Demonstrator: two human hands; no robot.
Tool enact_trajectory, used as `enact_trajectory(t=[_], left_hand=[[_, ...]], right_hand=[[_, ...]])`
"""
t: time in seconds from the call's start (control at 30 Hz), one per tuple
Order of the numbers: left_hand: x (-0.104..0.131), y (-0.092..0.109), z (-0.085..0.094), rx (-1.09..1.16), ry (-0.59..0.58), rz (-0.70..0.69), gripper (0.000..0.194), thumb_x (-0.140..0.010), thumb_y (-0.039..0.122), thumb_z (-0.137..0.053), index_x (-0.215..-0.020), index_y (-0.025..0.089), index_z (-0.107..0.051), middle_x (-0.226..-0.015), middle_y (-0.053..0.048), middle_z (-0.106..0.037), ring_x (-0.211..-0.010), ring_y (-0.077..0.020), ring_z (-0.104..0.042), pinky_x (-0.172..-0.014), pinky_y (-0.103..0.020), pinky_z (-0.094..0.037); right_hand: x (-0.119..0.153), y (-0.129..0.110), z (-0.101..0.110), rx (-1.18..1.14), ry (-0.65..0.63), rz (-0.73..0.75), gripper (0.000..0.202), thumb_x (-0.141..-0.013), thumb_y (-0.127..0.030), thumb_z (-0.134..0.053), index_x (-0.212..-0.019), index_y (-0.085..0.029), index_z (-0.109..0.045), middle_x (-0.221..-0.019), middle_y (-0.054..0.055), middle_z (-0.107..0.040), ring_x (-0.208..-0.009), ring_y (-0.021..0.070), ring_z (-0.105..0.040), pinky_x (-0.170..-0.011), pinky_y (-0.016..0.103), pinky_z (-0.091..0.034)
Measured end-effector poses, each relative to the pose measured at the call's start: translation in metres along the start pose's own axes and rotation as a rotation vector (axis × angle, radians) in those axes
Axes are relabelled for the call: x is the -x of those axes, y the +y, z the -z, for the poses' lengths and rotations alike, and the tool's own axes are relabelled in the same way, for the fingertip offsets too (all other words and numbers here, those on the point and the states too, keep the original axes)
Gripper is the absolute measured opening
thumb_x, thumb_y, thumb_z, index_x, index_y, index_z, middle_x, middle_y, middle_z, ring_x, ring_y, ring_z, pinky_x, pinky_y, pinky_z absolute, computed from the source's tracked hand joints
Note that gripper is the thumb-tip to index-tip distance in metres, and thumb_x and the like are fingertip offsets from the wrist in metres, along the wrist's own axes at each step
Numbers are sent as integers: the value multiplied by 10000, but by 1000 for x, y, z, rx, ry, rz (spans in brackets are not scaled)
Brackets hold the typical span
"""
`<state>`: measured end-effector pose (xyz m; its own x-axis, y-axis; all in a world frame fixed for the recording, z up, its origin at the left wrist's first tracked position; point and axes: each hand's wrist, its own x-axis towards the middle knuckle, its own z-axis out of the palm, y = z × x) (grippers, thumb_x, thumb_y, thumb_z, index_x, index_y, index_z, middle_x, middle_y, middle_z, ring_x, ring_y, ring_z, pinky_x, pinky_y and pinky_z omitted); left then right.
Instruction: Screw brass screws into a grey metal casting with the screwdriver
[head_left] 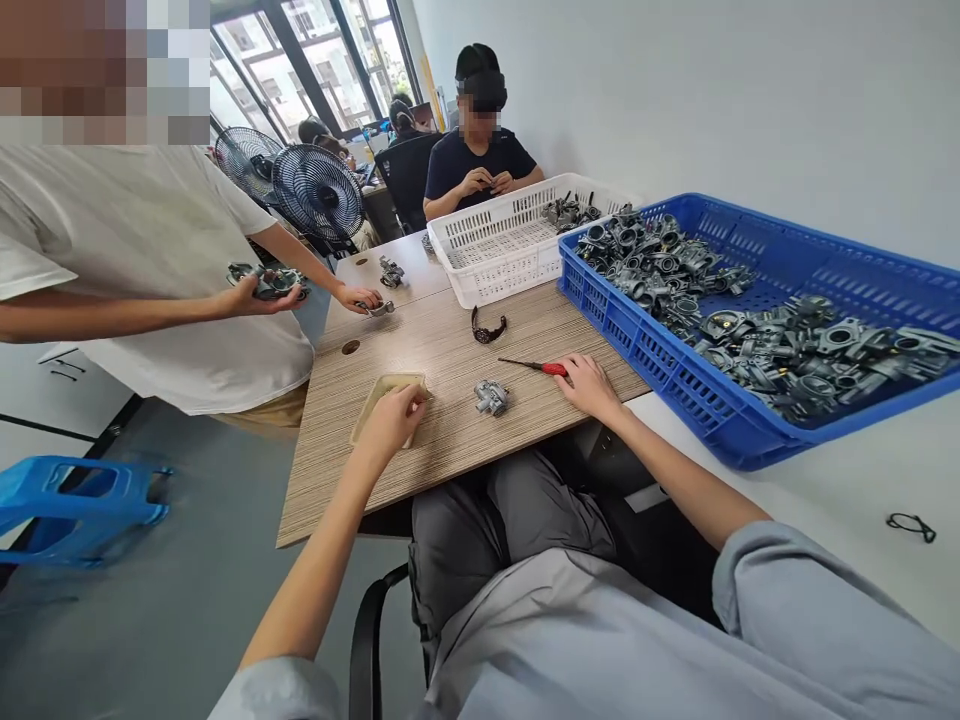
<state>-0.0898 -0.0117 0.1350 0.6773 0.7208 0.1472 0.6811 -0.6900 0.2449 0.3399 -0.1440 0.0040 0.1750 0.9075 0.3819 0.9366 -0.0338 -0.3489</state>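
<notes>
The right hand [590, 385] lies flat on the wooden table [450, 340], fingertips at the red handle of a small screwdriver [534, 366], fingers loose and spread, not closed around it. The screwdriver's thin shaft points away to nine o'clock. At about eight o'clock from that hand, just beside it, sits a small grey metal carburetor [491, 397], alone on the wood and touched by nobody. Further toward nine o'clock the left hand [394, 418] dips into a shallow beige tray [367, 412], fingers bunched together at its rim; whether they pinch anything, I cannot tell. At twelve o'clock from the carburetor a dark wristwatch [488, 328] lies on the table. At two o'clock a blue crate [750, 430] holds a heap of grey metal parts [750, 310], and a white basket [495, 250] stands touching its far corner. At ten o'clock a standing person in a white shirt [150, 270] holds a part in one hand and rests the other on the table. A seated person in a dark shirt [480, 160] works at the far end.
</notes>
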Motion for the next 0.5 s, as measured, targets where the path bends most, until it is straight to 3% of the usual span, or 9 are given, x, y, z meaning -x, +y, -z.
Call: enact_trajectory(t=[0.13, 0.23, 0.5], left_hand=[[-22, 44, -18, 83, -26, -107, 213, -1106, 224, -583, -1155, 218, -789, -1126, -97, -771, -933, -225, -731, -937, -353, -598], [-39, 66, -32, 111, -72, -135, 256, -1125, 207, -565, -1201, 224, -809, -1194, -107, -766, -967, -230, -752, -969, -362, -610], [-63, 88, -51, 22, -121, -237, 289, -1133, 162, -553, -1193, 220, -829, -1179, -115, -765, -1084, -267, -774, -983, -371, -619]], right_hand=[[0, -1, 1, 4, -12, -12, 357, -1119, -333, -574, -1390, -197, -762, -1397, 200, -752, -1282, 404, -640, -1076, 526, -541], [0, -3, 2, 14, -18, -16, 336, -1124, -330, -586, -1387, -207, -755, -1391, 194, -752, -1280, 394, -642, -1079, 511, -543], [-1, -5, 4, 22, -44, -34, 353, -1142, -332, -561, -1408, -182, -739, -1450, 202, -732, -1342, 378, -626, -1114, 493, -530]])
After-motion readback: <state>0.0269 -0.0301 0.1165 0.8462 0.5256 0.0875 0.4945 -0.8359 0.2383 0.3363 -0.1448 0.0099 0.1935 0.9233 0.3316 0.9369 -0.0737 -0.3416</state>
